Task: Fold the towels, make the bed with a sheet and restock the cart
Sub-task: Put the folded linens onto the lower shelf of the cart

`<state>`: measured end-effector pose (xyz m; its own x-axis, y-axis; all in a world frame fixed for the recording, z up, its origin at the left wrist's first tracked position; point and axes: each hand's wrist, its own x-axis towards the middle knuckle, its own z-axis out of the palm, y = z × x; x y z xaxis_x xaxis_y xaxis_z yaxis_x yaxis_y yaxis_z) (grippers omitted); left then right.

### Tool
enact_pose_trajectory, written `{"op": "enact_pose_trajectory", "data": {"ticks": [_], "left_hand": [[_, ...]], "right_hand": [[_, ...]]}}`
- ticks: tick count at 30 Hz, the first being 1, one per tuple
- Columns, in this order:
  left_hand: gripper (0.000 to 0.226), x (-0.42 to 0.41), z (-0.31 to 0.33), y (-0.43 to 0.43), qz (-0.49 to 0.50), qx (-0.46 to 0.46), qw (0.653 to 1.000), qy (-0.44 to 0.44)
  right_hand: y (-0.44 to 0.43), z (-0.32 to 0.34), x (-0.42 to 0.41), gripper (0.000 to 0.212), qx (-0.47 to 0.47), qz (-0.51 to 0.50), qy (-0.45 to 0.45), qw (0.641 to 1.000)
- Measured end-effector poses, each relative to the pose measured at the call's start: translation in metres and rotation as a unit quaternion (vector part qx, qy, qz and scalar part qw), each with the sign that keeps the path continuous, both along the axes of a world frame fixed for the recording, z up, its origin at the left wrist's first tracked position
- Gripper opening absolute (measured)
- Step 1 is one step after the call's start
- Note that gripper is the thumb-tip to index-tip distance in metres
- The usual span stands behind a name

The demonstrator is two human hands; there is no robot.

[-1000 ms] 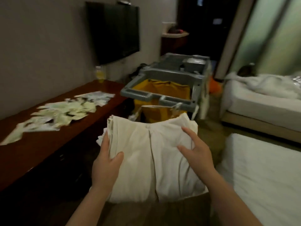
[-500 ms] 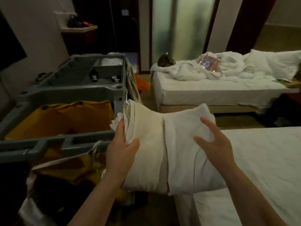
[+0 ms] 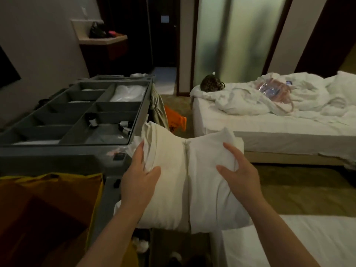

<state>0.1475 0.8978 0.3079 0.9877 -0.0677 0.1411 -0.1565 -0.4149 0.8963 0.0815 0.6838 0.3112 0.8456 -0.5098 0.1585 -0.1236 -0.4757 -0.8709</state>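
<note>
In the head view, a bundle of folded linen (image 3: 171,151) is being held in the air at the centre of the frame, in front of the person. Whether sheets or towels are being carried cannot be told. Its long axis is running from 6 o'clock to 12 o'clock, away from the body, with a fold line down the middle. The 9 o'clock edge is being gripped by the left hand (image 3: 140,182), thumb on top and fingers wrapped round the side. The 3 o'clock half is being clutched by the right hand (image 3: 240,180), its fingers spread and bent into the cloth, which is bunching between thumb and fingers.

The cart (image 3: 57,149) is standing at 9 to 10 o'clock of the bundle, its corner just beside the left edge, so the left hand is judged the nearer one for restocking. The near bed (image 3: 298,239) is lying at 4 to 5 o'clock, nearer the right hand.

The cart's grey top is divided into compartments, and small bottles (image 3: 92,120) are lying in one. A yellow bag (image 3: 48,189) is hanging at 8 o'clock. The far bed (image 3: 269,130) is seen at 2 o'clock, with crumpled bedding (image 3: 240,101) heaped on it. Frosted glass panels (image 3: 231,35) are standing at 12 to 1 o'clock. The room is dimly lit, and bare floor (image 3: 279,189) is showing between the beds.
</note>
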Motion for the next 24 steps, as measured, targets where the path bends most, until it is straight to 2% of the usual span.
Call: {"op": "enact_pose_trajectory", "data": {"ticks": [9, 14, 21, 24], "left_hand": [[0.071, 0.212, -0.017, -0.085, -0.004, -0.001, 1.000, 0.007], [0.070, 0.290, -0.019, -0.117, 0.012, 0.012, 0.999, 0.032], [0.072, 0.368, -0.029, -0.147, 0.095, -0.009, 0.993, 0.076], [0.072, 0.397, -0.037, -0.170, 0.168, -0.010, 0.984, 0.066]], "right_hand": [[-0.081, 0.001, 0.211, 0.056, -0.034, -0.012, 0.032, 0.999], [-0.115, 0.002, 0.296, 0.055, -0.047, -0.005, 0.060, 0.997], [-0.153, -0.011, 0.422, 0.056, -0.064, 0.109, 0.069, 0.990], [-0.173, -0.021, 0.484, 0.057, -0.070, 0.180, 0.069, 0.979]]}}
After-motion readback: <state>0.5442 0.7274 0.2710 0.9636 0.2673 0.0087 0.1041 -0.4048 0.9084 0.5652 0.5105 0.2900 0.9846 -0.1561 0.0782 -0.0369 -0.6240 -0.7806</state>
